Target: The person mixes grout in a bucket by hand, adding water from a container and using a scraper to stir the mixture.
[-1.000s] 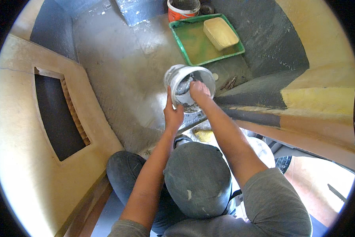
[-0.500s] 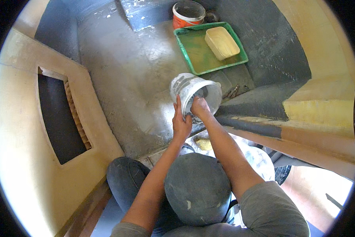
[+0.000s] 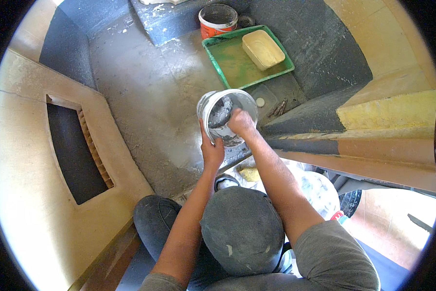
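Note:
A white plastic bucket (image 3: 203, 109), its outside smeared with grey, is tilted with its mouth partly toward me. Wet grey paste (image 3: 220, 112) coats its inner wall and bottom. My left hand (image 3: 212, 151) grips the bucket's near left side, the thumb by the rim. Inside the bucket's mouth, toward its right, my right hand (image 3: 241, 123) is closed in a fist. Whatever it holds is hidden by the hand itself.
Beyond the bucket lies a green tray (image 3: 222, 72) with a cream rectangular tub (image 3: 264, 51) in it. Behind stands an orange-and-white bucket (image 3: 218, 19). A wall with a rectangular opening (image 3: 77, 150) rises at left; a dark-painted ledge (image 3: 305, 121) runs along the right.
The bucket and both hands have shifted slightly left in the picture. My right hand has turned and come away from the bucket's left inner side, so more grey paste shows.

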`<state>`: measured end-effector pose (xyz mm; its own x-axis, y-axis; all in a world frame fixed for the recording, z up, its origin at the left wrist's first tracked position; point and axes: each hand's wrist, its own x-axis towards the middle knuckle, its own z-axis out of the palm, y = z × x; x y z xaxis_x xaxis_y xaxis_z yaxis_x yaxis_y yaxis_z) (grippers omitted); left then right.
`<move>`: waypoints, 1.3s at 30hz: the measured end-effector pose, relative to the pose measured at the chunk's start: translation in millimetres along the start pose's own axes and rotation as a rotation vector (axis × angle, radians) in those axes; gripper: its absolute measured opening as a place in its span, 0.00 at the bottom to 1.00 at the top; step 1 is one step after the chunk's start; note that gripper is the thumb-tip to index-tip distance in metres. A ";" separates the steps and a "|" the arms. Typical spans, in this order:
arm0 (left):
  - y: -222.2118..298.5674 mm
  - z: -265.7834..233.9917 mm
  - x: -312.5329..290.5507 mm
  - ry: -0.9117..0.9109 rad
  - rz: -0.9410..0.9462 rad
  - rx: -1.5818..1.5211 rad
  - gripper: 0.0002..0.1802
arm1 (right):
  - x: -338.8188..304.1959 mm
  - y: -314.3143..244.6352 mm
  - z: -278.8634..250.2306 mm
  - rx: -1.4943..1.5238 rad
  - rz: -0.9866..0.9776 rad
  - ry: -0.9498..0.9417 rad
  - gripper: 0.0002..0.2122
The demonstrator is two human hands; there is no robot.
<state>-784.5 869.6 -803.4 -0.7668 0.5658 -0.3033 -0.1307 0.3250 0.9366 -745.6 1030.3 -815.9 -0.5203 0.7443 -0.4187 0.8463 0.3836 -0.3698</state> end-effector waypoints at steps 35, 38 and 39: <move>3.7 9.1 -0.9 -0.153 0.165 -0.036 0.49 | -21.8 2.4 14.8 0.441 0.091 -0.411 0.19; -23.7 -1.8 17.1 -0.078 0.189 -0.166 0.49 | -30.4 -3.5 7.7 0.296 -0.121 -0.141 0.20; -35.6 -10.6 25.6 -0.043 0.201 -0.236 0.49 | -30.7 -4.6 8.0 0.240 -0.233 -0.032 0.20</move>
<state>-806.1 864.6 -842.7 -0.7651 0.6344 -0.1103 -0.1251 0.0216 0.9919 -734.4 1001.2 -807.9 -0.7030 0.6327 -0.3248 0.6552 0.3986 -0.6418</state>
